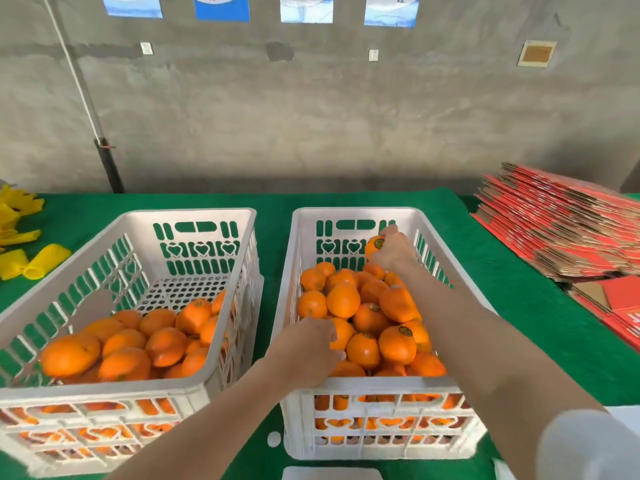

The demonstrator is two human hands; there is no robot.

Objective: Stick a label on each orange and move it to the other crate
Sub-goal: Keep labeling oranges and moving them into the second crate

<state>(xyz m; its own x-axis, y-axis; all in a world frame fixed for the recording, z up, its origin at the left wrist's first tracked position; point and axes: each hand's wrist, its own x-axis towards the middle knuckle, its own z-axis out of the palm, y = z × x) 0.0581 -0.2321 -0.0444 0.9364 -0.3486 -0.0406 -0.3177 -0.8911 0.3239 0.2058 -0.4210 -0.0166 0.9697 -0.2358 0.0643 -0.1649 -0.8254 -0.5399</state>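
Two white slotted plastic crates stand side by side, close together, on a table under a green cloth (346,199). Item: left crate (187,213), part filled, loose oranges (138,341) banked toward its near end, the perforated floor showing at the far end. Item: right crate (346,211), holding a heap of oranges (343,301) piled high, several with a small dark round label (403,330) on top. Item: right hand (393,252), reached out to the far end of the right crate, fingers closed round one labelled orange (374,244). It is held clear above the heap and close to the far wall, its label showing beside the fingers. Item: left hand (308,351), lowered into the near left corner of the right crate, fingers and thumb curled round a second orange (341,332) that lies on the heap among its neighbours. Both forearms are bare, with a white sleeve (588,445) at the right upper arm. Item: yellow foam net sleeves (45,259), loose on the cloth at the far left, apart from the crates. Item: stack of flattened red cartons (561,223), fanned out on the right side of the table. Behind: grey concrete wall (311,116), with a row of blue-and-white posters (221,8) along its top. A white pole (79,81) with a black lower section leans at the left.
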